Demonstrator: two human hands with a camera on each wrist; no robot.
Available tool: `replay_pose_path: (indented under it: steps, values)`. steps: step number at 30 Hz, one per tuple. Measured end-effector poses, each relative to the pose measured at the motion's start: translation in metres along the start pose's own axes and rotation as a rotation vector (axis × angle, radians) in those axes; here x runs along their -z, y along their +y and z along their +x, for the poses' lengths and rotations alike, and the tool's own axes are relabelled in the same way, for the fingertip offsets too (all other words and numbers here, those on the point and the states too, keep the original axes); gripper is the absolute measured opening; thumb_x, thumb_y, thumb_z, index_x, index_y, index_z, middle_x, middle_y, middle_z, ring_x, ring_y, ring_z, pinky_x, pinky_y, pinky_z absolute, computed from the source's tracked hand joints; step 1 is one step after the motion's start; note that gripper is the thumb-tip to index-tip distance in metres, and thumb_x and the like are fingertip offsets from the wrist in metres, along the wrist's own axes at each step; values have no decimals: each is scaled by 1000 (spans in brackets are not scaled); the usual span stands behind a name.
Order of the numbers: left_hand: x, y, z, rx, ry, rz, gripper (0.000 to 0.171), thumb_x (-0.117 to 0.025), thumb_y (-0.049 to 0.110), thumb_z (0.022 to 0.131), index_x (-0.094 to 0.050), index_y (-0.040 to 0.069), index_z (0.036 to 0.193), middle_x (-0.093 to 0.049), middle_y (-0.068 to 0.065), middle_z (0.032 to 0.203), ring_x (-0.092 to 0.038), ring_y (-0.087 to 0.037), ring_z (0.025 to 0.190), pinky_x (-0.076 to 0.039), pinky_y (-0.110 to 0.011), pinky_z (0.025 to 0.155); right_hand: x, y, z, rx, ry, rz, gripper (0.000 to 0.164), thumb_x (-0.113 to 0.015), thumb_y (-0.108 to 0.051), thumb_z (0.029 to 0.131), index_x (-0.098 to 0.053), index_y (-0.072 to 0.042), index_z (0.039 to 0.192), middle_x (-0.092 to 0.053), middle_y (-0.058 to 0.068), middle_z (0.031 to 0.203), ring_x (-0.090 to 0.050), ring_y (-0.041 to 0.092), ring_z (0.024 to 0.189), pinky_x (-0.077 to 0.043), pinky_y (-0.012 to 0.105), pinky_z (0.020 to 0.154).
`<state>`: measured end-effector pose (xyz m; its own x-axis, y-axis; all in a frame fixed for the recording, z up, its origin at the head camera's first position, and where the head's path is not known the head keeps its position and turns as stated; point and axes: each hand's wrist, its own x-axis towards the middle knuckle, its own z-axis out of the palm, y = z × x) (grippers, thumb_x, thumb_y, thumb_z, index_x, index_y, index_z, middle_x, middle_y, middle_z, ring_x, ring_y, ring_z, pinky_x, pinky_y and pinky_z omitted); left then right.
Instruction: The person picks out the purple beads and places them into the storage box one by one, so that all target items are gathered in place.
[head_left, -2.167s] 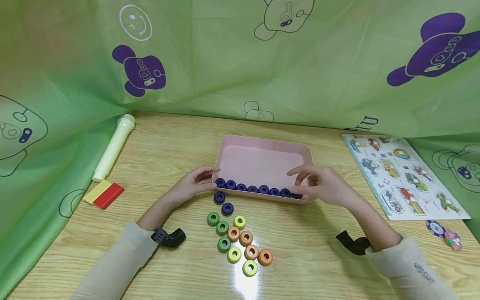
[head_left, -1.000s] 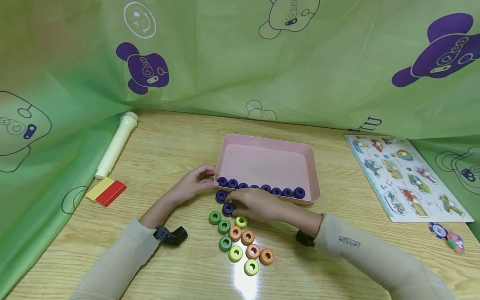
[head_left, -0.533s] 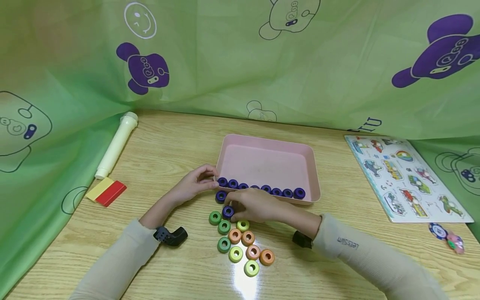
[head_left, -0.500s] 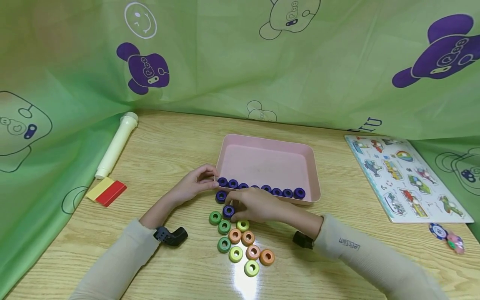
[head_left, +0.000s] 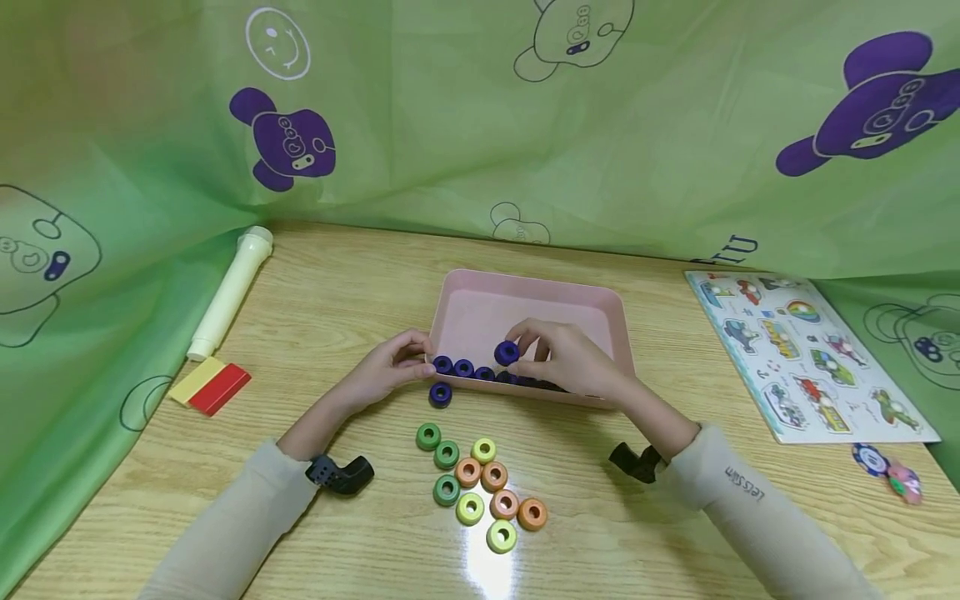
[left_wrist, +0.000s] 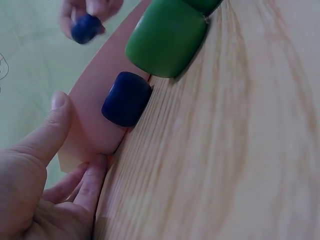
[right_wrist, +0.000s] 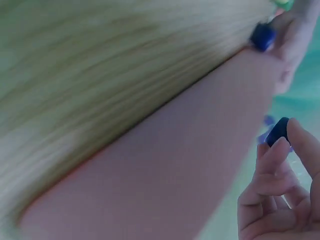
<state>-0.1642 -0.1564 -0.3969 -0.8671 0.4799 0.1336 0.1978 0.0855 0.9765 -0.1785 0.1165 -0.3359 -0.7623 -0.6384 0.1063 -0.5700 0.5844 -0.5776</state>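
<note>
My right hand [head_left: 573,358] pinches a dark blue bead [head_left: 507,353] between thumb and fingers, raised above the front part of the pink tray [head_left: 476,312]. In the right wrist view the same bead [right_wrist: 278,131] sits at the fingertips. My left hand [head_left: 392,363] grips the tray's front left corner, thumb and fingers on its wall, also seen by the left wrist camera. Inside the tray, a row of dark blue beads [head_left: 463,368] lines the front wall; the right hand partly hides it. Another blue bead [head_left: 440,394] stands on the table just outside that wall.
Green beads [head_left: 446,454], orange beads [head_left: 494,477] and yellow beads [head_left: 469,508] lie loosely grouped on the table before the tray. Left are a cream microphone-shaped stick [head_left: 231,292] and a yellow-red block [head_left: 210,387]. A picture puzzle board [head_left: 806,358] and small trinkets [head_left: 888,471] lie right.
My right hand has picked up a blue bead from the table in front of the tray and carried it up and right over the tray. The left hand has stayed at the corner.
</note>
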Motion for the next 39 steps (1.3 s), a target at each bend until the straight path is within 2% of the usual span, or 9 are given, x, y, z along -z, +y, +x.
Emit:
replay_pose_path:
  steps: [4, 8, 14, 20, 27, 33, 36, 39]
  values:
    - [-2, 7, -2, 8, 16, 13, 22, -55, 3, 80, -44, -8, 95, -40, -26, 106, -39, -35, 107, -34, -41, 87, 2, 22, 4, -21, -5, 26, 30, -66, -23, 73, -55, -14, 99, -56, -1, 82, -52, 10, 53, -42, 25, 43]
    - [-3, 8, -3, 4, 25, 16, 22, -55, 2, 80, -43, -9, 94, -41, -27, 104, -41, -35, 104, -34, -42, 87, 1, 40, 8, -62, -54, 33, 28, -66, -19, 73, -55, -12, 98, -56, 1, 80, -53, 13, 56, -43, 25, 45]
    - [-3, 4, -3, 2, 32, 10, 20, -56, 4, 79, -45, -6, 93, -43, -24, 101, -45, -31, 99, -37, -38, 86, -1, 50, 15, -78, -111, -8, 29, -66, -20, 73, -55, -11, 98, -57, 0, 76, -53, 12, 60, -44, 25, 52]
    - [-3, 3, -2, 4, 21, 3, 22, -56, 3, 79, -44, -8, 94, -43, -24, 102, -44, -31, 99, -35, -38, 87, -7, 50, 24, -82, -156, -3, 28, -65, -23, 74, -56, -12, 98, -57, -1, 76, -53, 11, 63, -44, 24, 55]
    - [-2, 4, -1, 0, 1, -11, 24, -56, 3, 79, -44, -8, 96, -41, -24, 103, -43, -32, 99, -36, -36, 88, -11, 44, 28, -95, -194, 49, 25, -64, -19, 75, -57, -11, 97, -57, -1, 75, -54, 11, 57, -44, 25, 48]
    - [-1, 6, -1, 16, 0, -23, 26, -56, 3, 80, -43, -10, 98, -40, -25, 105, -42, -33, 100, -36, -34, 87, -10, 38, 28, -64, -226, 57, 24, -63, -15, 76, -59, -7, 99, -58, -1, 75, -56, 9, 59, -45, 25, 46]
    - [-1, 7, -2, 11, 0, -23, 27, -56, 3, 80, -43, -11, 99, -40, -25, 105, -42, -35, 100, -36, -34, 87, -7, 35, 28, -59, -218, 32, 25, -61, -15, 78, -58, -6, 101, -59, -2, 76, -56, 9, 59, -44, 24, 46]
    - [-1, 7, -2, 16, 1, -20, 27, -56, 3, 80, -43, -10, 99, -40, -24, 105, -42, -35, 100, -37, -33, 87, -3, 31, 27, -53, -175, 1, 25, -59, -17, 79, -58, -7, 102, -58, -4, 77, -54, 9, 57, -44, 24, 48]
